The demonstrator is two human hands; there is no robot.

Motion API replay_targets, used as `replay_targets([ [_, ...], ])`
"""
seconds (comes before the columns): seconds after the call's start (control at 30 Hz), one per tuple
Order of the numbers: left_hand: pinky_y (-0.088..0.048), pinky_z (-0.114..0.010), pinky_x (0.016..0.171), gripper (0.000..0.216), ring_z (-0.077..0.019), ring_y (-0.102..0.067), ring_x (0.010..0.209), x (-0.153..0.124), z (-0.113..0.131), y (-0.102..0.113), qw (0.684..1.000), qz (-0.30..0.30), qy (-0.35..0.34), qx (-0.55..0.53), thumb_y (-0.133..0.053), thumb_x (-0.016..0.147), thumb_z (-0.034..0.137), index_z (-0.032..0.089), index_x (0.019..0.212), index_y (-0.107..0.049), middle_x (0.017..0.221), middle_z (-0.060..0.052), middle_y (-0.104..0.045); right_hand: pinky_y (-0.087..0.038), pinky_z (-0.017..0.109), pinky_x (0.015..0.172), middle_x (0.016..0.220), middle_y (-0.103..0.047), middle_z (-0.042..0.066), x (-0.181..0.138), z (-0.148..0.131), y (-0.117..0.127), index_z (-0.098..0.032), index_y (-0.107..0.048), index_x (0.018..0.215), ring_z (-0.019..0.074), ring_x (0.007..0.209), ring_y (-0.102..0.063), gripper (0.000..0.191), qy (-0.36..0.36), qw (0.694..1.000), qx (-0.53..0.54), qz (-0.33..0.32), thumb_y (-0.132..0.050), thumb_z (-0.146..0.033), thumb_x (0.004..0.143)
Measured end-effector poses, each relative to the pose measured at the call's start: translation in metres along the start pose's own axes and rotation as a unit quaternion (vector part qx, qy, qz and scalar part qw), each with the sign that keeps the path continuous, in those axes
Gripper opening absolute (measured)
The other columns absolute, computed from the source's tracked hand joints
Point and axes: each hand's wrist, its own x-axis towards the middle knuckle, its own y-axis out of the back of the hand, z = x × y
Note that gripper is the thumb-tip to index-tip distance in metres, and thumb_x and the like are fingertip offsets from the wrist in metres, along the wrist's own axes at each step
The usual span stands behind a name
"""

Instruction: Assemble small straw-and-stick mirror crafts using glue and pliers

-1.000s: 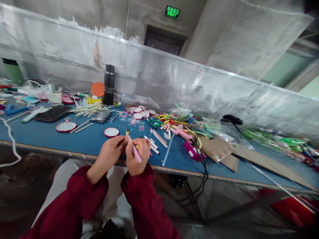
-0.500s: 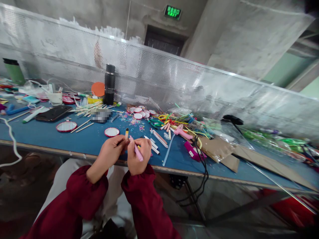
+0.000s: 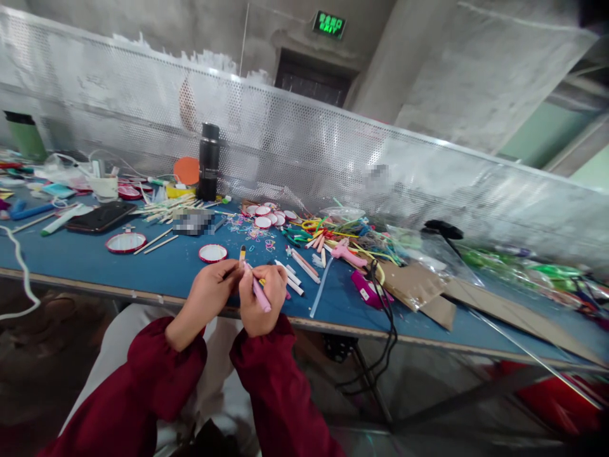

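My right hand (image 3: 257, 301) is wrapped round a pink stick (image 3: 261, 296) held at a slant over the near edge of the blue table (image 3: 85, 263). My left hand (image 3: 209, 293) is closed too, its fingertips pinching at the stick's upper end; what it holds there is too small to make out. Both wrists are in dark red sleeves. A small round red-rimmed mirror (image 3: 212, 252) lies just beyond my left hand. Loose white and pink sticks (image 3: 299, 266) lie just right of my right hand.
A black flask (image 3: 208, 162) stands at the back by a perforated metal screen. A phone (image 3: 99, 217), another round mirror (image 3: 125, 242), wooden sticks, rubber bands and a pink glue gun (image 3: 367, 287) with a black cable litter the top. Cardboard (image 3: 514, 314) lies to the right.
The pink stick has shifted slightly in my right hand and my fingertips have worked at its top end. Both hands stay in the same place.
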Motion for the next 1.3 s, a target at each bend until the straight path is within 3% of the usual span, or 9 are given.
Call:
replay_targets([
  [0.1,-0.030,-0.023,0.052,0.029,-0.0118,-0.039,0.057,0.0000,0.0015,-0.0004,1.000,-0.007,0.006,-0.015,-0.052,0.090,0.040,0.018,0.071,-0.057,0.061,0.003,-0.048,-0.046,0.036,0.082,0.072,-0.061,-0.001,-0.0006,0.0007,0.0005,-0.022,-0.050,0.077,0.0152,0.070,-0.057,0.015,-0.007,1.000,-0.005,0.025,-0.057,-0.021,0.090],
  [0.43,-0.031,-0.022,0.054,0.028,-0.0115,-0.039,0.059,-0.0003,-0.0021,-0.0010,1.000,0.000,0.004,0.001,-0.053,0.089,0.040,0.018,0.072,-0.060,0.064,0.003,-0.050,-0.046,0.039,0.086,0.072,-0.065,-0.001,-0.0007,-0.0003,-0.0007,-0.022,-0.052,0.079,0.0148,0.069,-0.060,0.013,0.019,1.000,0.012,-0.006,-0.059,-0.020,0.089],
  [0.63,-0.031,-0.023,0.052,0.026,-0.0119,-0.041,0.057,0.0003,-0.0012,-0.0012,1.000,0.001,0.003,-0.013,-0.053,0.089,0.037,0.018,0.075,-0.062,0.062,0.003,-0.050,-0.047,0.038,0.085,0.071,-0.062,-0.001,-0.0017,0.0004,-0.0002,-0.022,-0.050,0.077,0.0154,0.069,-0.058,0.015,0.002,1.000,-0.005,0.028,-0.057,-0.022,0.090],
  [0.8,-0.035,-0.023,0.057,0.026,-0.0125,-0.043,0.061,0.0000,-0.0007,-0.0010,1.000,-0.001,0.004,-0.018,-0.053,0.088,0.038,0.017,0.080,-0.066,0.068,0.002,-0.055,-0.047,0.040,0.088,0.070,-0.063,-0.001,-0.0026,-0.0007,-0.0003,-0.023,-0.049,0.077,0.0150,0.067,-0.060,0.015,0.016,1.000,0.011,0.001,-0.058,-0.021,0.089],
  [1.0,-0.035,-0.022,0.058,0.028,-0.0128,-0.045,0.063,-0.0003,0.0013,0.0000,1.000,0.010,-0.005,-0.003,-0.052,0.088,0.038,0.017,0.073,-0.063,0.068,0.002,-0.056,-0.046,0.039,0.089,0.071,-0.065,-0.001,-0.0013,-0.0008,-0.0006,-0.022,-0.051,0.078,0.0154,0.070,-0.062,0.013,0.017,1.000,0.012,-0.014,-0.059,-0.021,0.088],
  [1.2,-0.032,-0.023,0.052,0.027,-0.0119,-0.042,0.056,0.0009,-0.0006,-0.0008,0.999,0.003,0.005,-0.032,-0.054,0.088,0.038,0.018,0.072,-0.061,0.061,0.003,-0.052,-0.048,0.037,0.081,0.071,-0.061,0.000,-0.0010,0.0000,0.0000,-0.023,-0.050,0.077,0.0159,0.069,-0.058,0.015,-0.003,0.999,-0.009,0.031,-0.058,-0.021,0.090],
  [1.3,-0.033,-0.022,0.052,0.027,-0.0120,-0.042,0.057,0.0017,-0.0032,-0.0018,0.999,0.001,0.005,-0.037,-0.055,0.087,0.039,0.017,0.073,-0.063,0.064,0.002,-0.055,-0.048,0.038,0.084,0.072,-0.063,0.000,-0.0009,-0.0016,0.0009,-0.022,-0.050,0.078,0.0157,0.070,-0.059,0.015,0.009,1.000,-0.001,0.019,-0.059,-0.020,0.090],
])
